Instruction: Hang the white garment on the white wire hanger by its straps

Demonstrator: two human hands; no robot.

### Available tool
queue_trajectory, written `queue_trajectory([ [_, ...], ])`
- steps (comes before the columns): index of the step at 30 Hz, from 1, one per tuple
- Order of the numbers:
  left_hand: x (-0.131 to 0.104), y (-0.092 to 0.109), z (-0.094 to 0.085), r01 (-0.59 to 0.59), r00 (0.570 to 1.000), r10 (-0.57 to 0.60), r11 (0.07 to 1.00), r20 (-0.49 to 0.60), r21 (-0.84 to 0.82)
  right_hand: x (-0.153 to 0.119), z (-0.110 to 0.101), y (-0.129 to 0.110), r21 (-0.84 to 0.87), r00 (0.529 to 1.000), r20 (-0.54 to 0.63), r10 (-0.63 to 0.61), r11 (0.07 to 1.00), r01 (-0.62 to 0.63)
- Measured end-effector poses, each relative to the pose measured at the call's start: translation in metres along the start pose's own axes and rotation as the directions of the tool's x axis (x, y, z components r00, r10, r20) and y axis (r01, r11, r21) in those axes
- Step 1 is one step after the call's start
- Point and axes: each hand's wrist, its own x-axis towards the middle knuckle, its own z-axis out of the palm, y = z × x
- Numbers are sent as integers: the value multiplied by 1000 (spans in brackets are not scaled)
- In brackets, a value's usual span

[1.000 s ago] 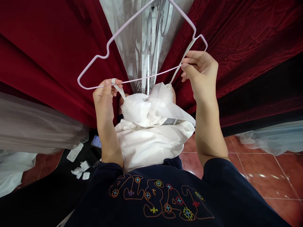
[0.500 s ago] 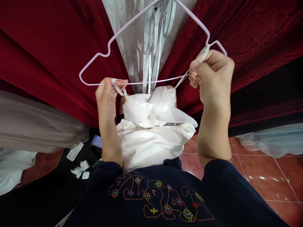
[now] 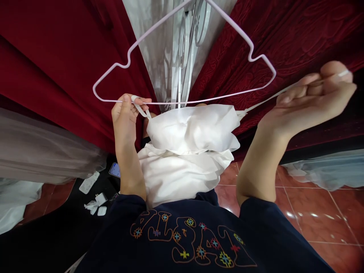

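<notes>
A pale pink hanger [image 3: 227,96] is held up in front of me, its top cut off by the frame edge. My left hand [image 3: 126,113] is closed on the hanger's bottom bar near its left end, with a thin white strap [image 3: 139,108] looped over the fingers. Below it, a white strappy garment [image 3: 187,159] lies bunched across my lap. Off to the right, clear of the hanger, my right hand [image 3: 313,94] pulls the garment's other strap [image 3: 267,100] taut. Its fingers are curled round that strap and slightly blurred.
Dark red curtains [image 3: 71,57] hang on both sides, with a sheer grey-white curtain [image 3: 153,34] between them. A lit phone [image 3: 114,170], a white charger [image 3: 101,199] and small white items rest on a black surface at lower left. Red floor tiles [image 3: 321,212] show at right.
My right hand has moved outward to the right, taking the strap off the hanger's right shoulder and stretching it. The garment's top has spread wider. My left hand has barely moved.
</notes>
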Motion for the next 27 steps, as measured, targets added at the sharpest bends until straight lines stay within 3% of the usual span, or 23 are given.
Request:
queue_trajectory([
  [2,1,-3,0,1,1000,0,1000,11,-27,-25,2,-16,-3,975,190,-115,993,117],
  [4,1,-4,1,17,1000,-16,999,24,-51,-46,4,-28,-43,920,386,-71,995,94],
  [5,1,-4,2,27,999,-26,998,25,-58,-54,5,-32,-82,872,489,-12,995,59],
  [7,-1,-2,5,44,999,-43,998,20,-54,-63,6,-32,-190,732,672,108,981,29],
  [9,-4,1,8,55,998,-55,998,8,-21,-66,5,-27,-295,591,783,191,952,84],
  [11,-7,3,11,72,997,-72,997,1,10,-67,2,-21,-357,526,818,234,923,145],
  [12,-8,2,11,83,997,-83,996,5,16,-68,0,-19,-369,521,819,241,916,156],
  [15,-10,-3,6,87,995,-87,996,40,-2,-66,-6,-16,-351,568,796,212,925,146],
  [17,-9,-8,-4,57,996,-54,997,67,-49,-62,-9,-15,-323,602,778,181,936,136],
  [20,-8,-14,-27,-7,997,20,987,76,-158,-54,-12,-13,-292,617,774,144,945,145],
  [25,2,-15,-54,-209,972,199,975,-123,-75,-49,-9,-9,-268,594,792,143,955,129],
  [27,9,-13,-58,-285,952,274,956,-137,-74,-50,-7,-8,-272,594,785,177,959,75],
])
